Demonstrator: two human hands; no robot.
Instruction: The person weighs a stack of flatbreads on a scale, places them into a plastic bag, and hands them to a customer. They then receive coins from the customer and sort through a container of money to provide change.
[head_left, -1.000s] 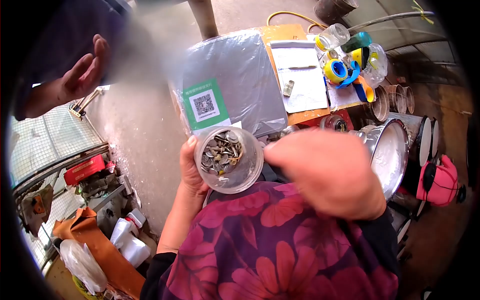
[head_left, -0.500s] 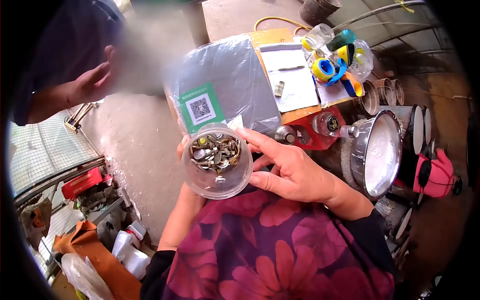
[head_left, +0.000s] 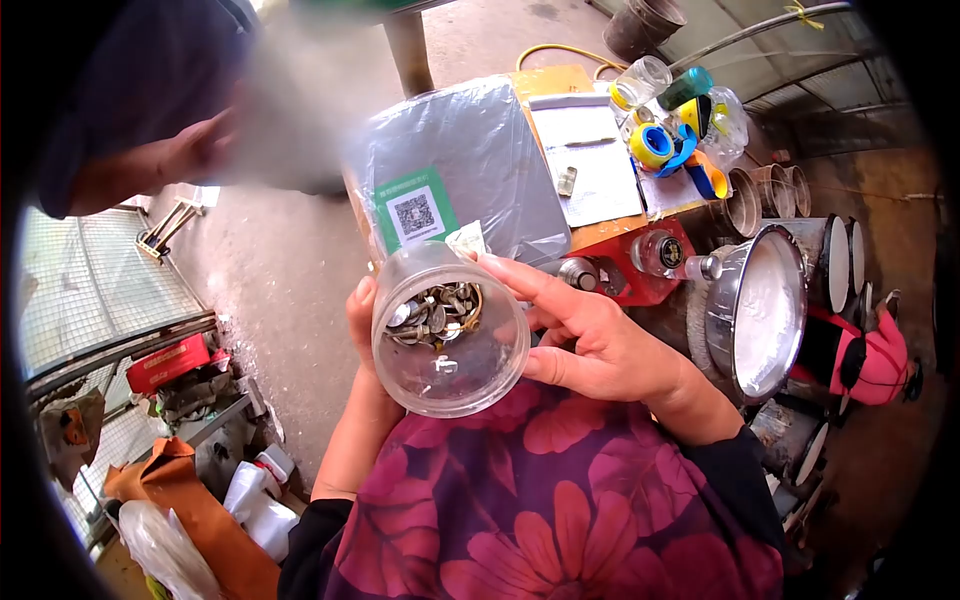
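Observation:
A clear round plastic container (head_left: 450, 385) is held between both hands, its mouth tilted toward me. Small mixed metal pieces (head_left: 436, 316) lie inside it. My left hand (head_left: 366, 335) wraps the container's left side, with part of the fingers hidden behind it. On the right side, the thumb and fingers of my right hand (head_left: 600, 345) press against the wall and rim. Just beyond the container is a green card with a QR code (head_left: 416, 212) on a plastic-wrapped surface (head_left: 480, 140).
Another person's hand (head_left: 205, 145) is at the upper left beside a pale blur. Papers (head_left: 590, 190), tape rolls (head_left: 651, 145) and jars (head_left: 646, 80) lie at the back right. A metal basin with white contents (head_left: 770, 315) is at right, an orange bag (head_left: 190, 500) lower left.
The container has tipped further toward me and appears larger and slightly right. Both hands still hold it. The other person's hand has shifted, partly behind the blur.

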